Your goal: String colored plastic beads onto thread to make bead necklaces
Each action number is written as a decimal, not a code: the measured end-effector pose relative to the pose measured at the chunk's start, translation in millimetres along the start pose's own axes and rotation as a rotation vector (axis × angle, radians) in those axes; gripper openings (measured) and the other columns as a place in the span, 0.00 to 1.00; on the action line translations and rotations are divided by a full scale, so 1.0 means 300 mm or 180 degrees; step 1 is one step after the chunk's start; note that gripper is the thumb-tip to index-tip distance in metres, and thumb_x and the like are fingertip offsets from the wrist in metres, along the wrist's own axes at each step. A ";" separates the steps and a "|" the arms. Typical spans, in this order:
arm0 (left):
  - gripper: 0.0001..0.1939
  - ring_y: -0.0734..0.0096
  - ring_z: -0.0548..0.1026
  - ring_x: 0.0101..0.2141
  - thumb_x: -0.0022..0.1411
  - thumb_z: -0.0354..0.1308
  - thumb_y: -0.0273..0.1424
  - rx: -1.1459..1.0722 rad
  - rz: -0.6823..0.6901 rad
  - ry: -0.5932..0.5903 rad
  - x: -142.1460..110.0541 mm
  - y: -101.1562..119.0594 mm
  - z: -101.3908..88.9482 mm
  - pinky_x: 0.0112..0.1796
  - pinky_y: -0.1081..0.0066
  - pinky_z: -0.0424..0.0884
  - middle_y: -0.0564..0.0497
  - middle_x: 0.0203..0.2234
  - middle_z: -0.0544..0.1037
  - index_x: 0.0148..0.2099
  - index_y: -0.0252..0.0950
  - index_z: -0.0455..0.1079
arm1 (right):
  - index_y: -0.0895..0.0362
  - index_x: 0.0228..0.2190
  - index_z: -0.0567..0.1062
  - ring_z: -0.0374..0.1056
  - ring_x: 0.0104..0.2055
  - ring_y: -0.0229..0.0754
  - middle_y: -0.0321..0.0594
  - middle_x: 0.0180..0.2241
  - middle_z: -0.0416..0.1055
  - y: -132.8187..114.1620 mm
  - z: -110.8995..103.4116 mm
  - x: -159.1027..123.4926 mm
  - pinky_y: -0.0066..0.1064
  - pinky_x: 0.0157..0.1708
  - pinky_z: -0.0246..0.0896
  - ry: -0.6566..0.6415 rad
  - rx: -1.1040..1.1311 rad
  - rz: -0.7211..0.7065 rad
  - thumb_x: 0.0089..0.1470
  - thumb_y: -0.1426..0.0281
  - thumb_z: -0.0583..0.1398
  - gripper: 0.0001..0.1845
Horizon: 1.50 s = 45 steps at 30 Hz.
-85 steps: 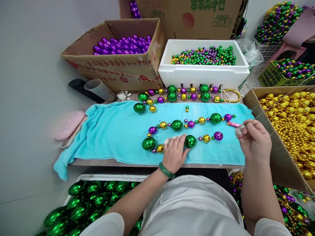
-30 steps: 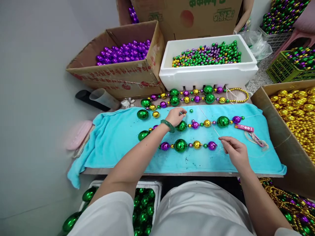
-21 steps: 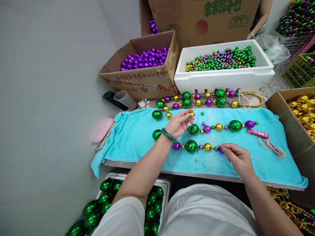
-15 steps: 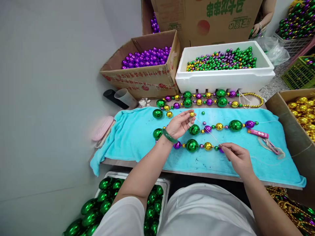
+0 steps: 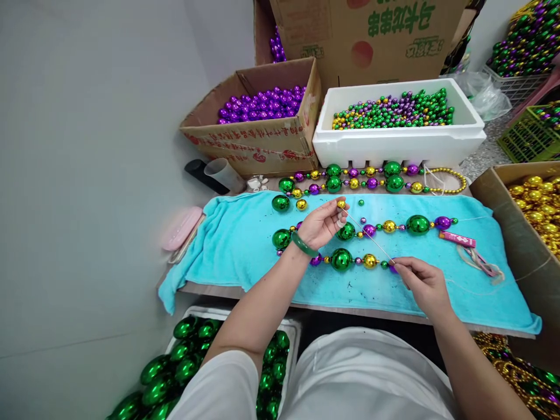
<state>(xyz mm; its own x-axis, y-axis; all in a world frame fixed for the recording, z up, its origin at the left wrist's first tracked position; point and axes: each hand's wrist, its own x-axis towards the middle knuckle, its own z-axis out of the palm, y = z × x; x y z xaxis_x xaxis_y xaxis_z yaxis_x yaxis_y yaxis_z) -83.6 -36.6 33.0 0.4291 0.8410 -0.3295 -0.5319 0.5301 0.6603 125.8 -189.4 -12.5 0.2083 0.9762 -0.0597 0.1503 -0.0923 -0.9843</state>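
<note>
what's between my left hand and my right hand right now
In the head view, a thin needle spans from left hand to right hand, crossing the bead strand.

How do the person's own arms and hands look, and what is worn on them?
Both arms are bare from short white sleeves down. The left hand has a smooth green bangle around its wrist and pale tape wrapped around a fingertip. The right hand wears no glove, ring, or bracelet that shows.

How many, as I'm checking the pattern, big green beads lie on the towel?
5 green beads: one loose far left, one by the left wrist, one behind the left hand, one right, one in the near row. The arm may hide more.
</note>
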 end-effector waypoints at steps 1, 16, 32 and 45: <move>0.08 0.80 0.75 0.29 0.64 0.51 0.25 0.0009 0.0014 0.0020 0.001 -0.002 0.001 0.31 0.80 0.73 0.48 0.31 0.77 0.42 0.30 0.71 | 0.58 0.30 0.79 0.50 0.18 0.31 0.32 0.15 0.59 0.000 0.001 0.000 0.26 0.18 0.45 -0.0011 0.0004 0.0000 0.50 0.63 0.61 0.12; 0.21 0.77 0.74 0.32 0.48 0.65 0.22 0.0885 0.0377 -0.0245 -0.045 -0.054 0.061 0.34 0.74 0.69 0.54 0.31 0.74 0.46 0.36 0.68 | 0.58 0.34 0.77 0.54 0.21 0.33 0.32 0.18 0.60 0.026 0.051 0.011 0.26 0.20 0.51 0.0007 0.0021 -0.0028 0.53 0.61 0.59 0.14; 0.19 0.54 0.68 0.49 0.35 0.70 0.25 0.4043 0.0988 0.2407 0.079 0.345 -0.464 0.52 0.58 0.62 0.46 0.37 0.76 0.33 0.36 0.70 | 0.57 0.33 0.77 0.56 0.19 0.33 0.33 0.18 0.62 0.023 -0.009 0.024 0.26 0.18 0.54 0.0422 0.0091 -0.0134 0.51 0.61 0.61 0.12; 0.11 0.68 0.76 0.39 0.55 0.61 0.31 0.0409 0.0807 0.0552 -0.080 0.124 -0.085 0.43 0.63 0.73 0.52 0.37 0.75 0.40 0.39 0.63 | 0.57 0.30 0.78 0.54 0.19 0.33 0.34 0.18 0.63 -0.038 0.034 -0.015 0.26 0.18 0.51 -0.0065 -0.0056 -0.0324 0.51 0.62 0.61 0.11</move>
<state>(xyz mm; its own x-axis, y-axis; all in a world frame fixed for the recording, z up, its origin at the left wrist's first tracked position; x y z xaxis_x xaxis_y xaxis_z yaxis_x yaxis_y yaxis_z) -132.3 -34.4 48.4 0.1585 0.9561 -0.2465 -0.5046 0.2930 0.8121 113.1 -190.9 -2.8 0.1712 0.9845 0.0369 0.1867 0.0044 -0.9824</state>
